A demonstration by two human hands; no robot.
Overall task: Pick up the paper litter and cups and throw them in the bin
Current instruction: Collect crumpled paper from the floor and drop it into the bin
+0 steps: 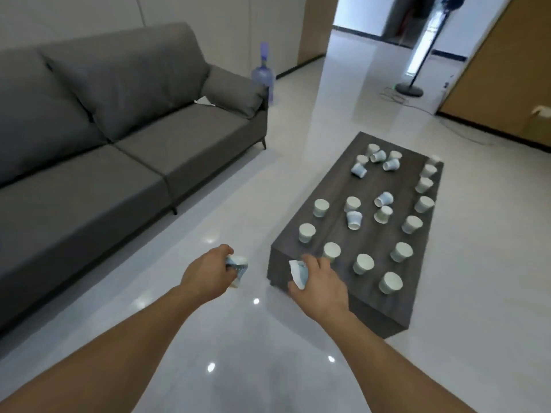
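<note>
My left hand (208,271) grips a crumpled blue-and-white paper cup (238,268) above the floor, left of the table's near corner. Over that corner my right hand (319,281) holds another crushed paper cup (296,272). Several pale paper cups stand upside down on the dark wooden coffee table (384,308), such as one at the near right (390,283) and one just beyond my right fingers (331,251). A few more lie tipped on their sides in the middle (384,199) and at the far end (359,169). No bin is in view.
A grey sofa (119,150) runs along the left, with a blue water bottle (263,74) behind its armrest. A fan stand (410,88) and cables lie on the glossy white floor (238,338) near the far doorway. Wooden wall panels stand on the right.
</note>
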